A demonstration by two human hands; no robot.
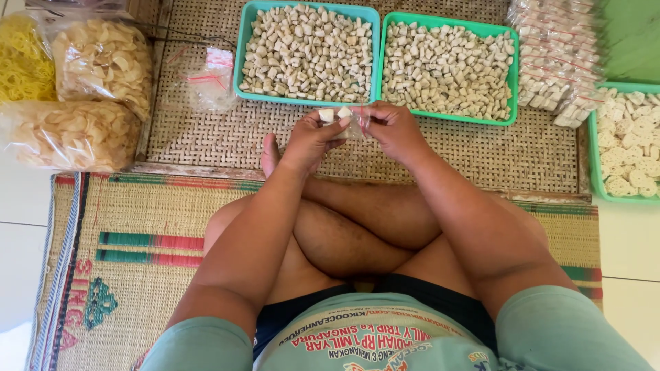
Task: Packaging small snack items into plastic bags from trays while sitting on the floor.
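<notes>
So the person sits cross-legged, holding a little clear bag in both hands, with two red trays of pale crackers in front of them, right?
Not quite: the two trays are green, not red, as the head view shows. The rest holds: both hands, left and right, hold a little clear bag.

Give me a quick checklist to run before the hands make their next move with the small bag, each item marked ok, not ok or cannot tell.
1. Left hand has pieces ready: ok, pale pieces sit at its fingertips.
2. Right hand grips the small clear bag: ok, pinched near its top.
3. Bag mouth open: cannot tell, the plastic is too small and clear.
4. Supply within reach: ok, the left green tray and middle green tray are full, just beyond the hands.
5. Spare bags nearby: ok, a loose stack of clear bags lies on the woven mat.
6. Bag fill level: cannot tell.
</notes>
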